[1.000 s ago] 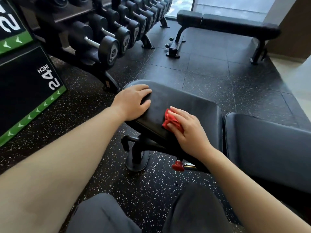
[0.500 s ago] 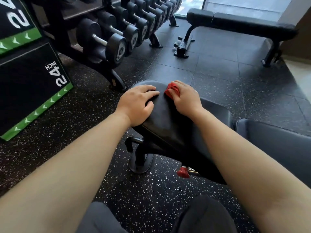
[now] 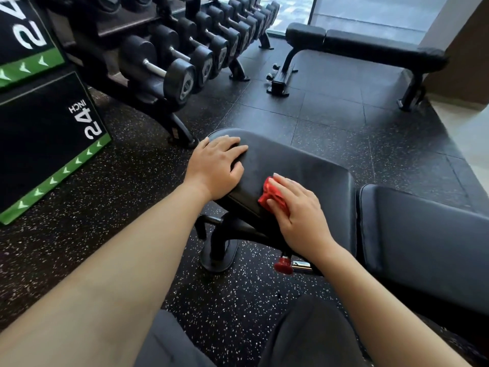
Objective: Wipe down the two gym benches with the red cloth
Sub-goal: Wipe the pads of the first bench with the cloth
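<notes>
**Q:** What takes up most of the view?

**A:** A black padded adjustable gym bench (image 3: 304,165), with its seat under both hands. A second, flat black padded bench (image 3: 370,47) stands well beyond the fingertips, by the window (neither hand touches it).

**Q:** And the hands?

**A:** The left hand (image 3: 215,168) rests on the seat's rounded end. Its fingers are slightly apart and lightly curved over the pad, holding nothing. The right hand (image 3: 299,207) lies flat, fingers straight and close together, pressing down.

**Q:** Where is the cloth?

**A:** The crumpled red cloth (image 3: 267,194) is under the right fingers, near the seat's near edge, bunching out past the fingertips.

**Q:** How could this wipe be done well?

**A:** Probably by spreading the cloth flatter beneath the fingers and pressing evenly. Overlapping strokes should run toward the left fingers and the far edge.
</notes>
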